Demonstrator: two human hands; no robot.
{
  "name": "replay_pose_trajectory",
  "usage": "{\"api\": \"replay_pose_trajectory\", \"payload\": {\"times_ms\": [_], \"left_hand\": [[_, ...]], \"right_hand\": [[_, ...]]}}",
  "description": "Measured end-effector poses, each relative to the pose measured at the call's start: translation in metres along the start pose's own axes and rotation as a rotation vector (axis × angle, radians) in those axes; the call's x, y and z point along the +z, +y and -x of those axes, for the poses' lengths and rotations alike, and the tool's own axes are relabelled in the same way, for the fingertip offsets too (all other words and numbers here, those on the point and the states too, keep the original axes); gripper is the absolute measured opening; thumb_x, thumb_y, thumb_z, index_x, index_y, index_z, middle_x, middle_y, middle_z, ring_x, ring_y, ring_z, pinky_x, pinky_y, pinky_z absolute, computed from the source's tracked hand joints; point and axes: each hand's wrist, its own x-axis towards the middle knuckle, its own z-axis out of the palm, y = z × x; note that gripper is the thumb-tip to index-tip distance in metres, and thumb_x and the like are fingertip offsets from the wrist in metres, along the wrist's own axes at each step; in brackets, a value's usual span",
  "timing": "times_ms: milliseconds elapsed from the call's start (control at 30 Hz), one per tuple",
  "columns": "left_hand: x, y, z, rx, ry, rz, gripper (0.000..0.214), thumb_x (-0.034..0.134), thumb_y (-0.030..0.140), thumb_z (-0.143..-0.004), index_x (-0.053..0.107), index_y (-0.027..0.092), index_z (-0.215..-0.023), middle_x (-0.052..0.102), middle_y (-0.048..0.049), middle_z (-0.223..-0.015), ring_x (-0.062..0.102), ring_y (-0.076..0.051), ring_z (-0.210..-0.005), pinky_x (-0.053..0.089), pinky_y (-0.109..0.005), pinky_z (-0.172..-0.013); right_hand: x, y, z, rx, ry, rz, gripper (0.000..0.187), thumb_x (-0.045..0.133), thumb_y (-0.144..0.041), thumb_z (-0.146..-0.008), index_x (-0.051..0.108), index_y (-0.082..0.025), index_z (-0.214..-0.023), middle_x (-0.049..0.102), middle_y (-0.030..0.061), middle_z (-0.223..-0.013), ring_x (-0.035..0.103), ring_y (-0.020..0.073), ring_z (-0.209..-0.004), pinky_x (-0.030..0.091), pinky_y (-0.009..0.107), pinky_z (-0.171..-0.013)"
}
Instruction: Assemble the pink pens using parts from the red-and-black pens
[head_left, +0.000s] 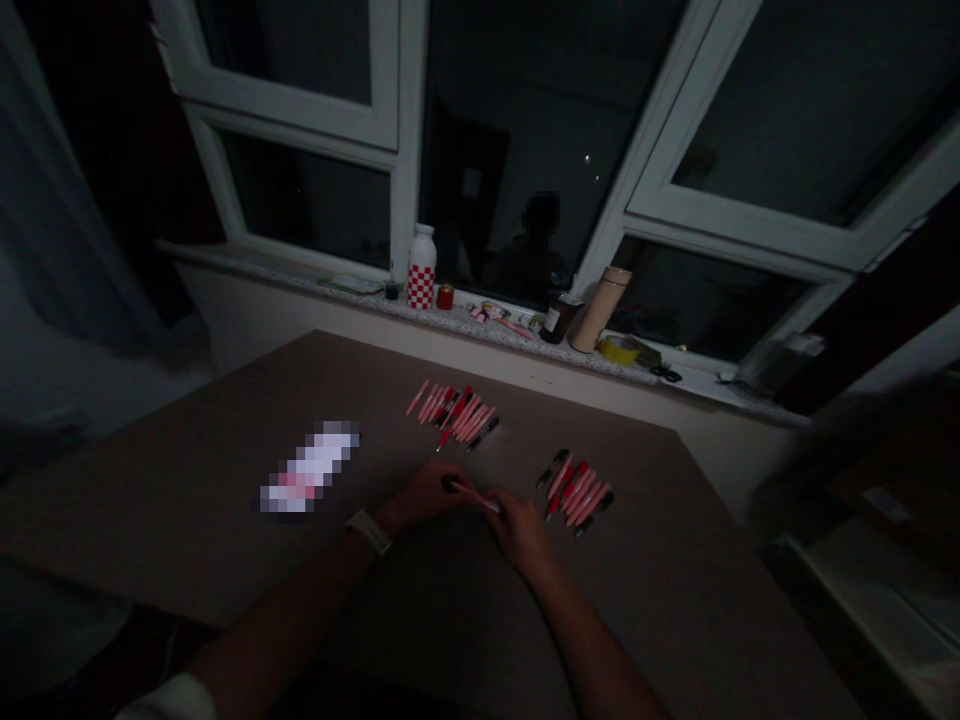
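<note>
Both my hands meet over the middle of the brown table, gripping one pink pen between them. My left hand, with a pale band at the wrist, pinches the pen's dark left end. My right hand closes round its right end. Just right of my right hand lies a row of pink, red and black pens. A second such row lies farther back on the table.
A blurred white and pink packet lies on the table to the left. On the windowsill stand a red-checked white bottle, a small red jar, a dark jar, a tan tube and a yellow tape roll. Dark windows behind.
</note>
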Motion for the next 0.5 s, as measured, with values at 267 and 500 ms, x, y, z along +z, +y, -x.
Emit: {"api": "replay_pose_trajectory", "payload": {"times_ms": [267, 500], "left_hand": [[-0.003, 0.010, 0.003, 0.028, 0.013, 0.041, 0.019, 0.073, 0.036, -0.079, 0.076, 0.018, -0.083, 0.076, -0.0037, -0.081, 0.068, -0.020, -0.077, 0.049, -0.027, -0.072], [-0.002, 0.015, -0.002, -0.046, 0.015, 0.104, 0.015, 0.074, 0.032, -0.076, 0.075, 0.018, -0.081, 0.075, -0.0035, -0.078, 0.069, -0.020, -0.077, 0.051, -0.029, -0.073]], "right_hand": [[0.005, -0.002, -0.001, 0.020, -0.009, -0.174, 0.027, 0.051, -0.041, -0.097, 0.065, -0.021, -0.110, 0.075, 0.0072, -0.098, 0.071, 0.0226, -0.083, 0.050, 0.030, -0.073], [0.007, -0.010, -0.001, 0.050, -0.078, -0.209, 0.035, 0.038, -0.043, -0.102, 0.064, -0.021, -0.113, 0.073, 0.0066, -0.094, 0.068, 0.0212, -0.082, 0.048, 0.032, -0.075]]}}
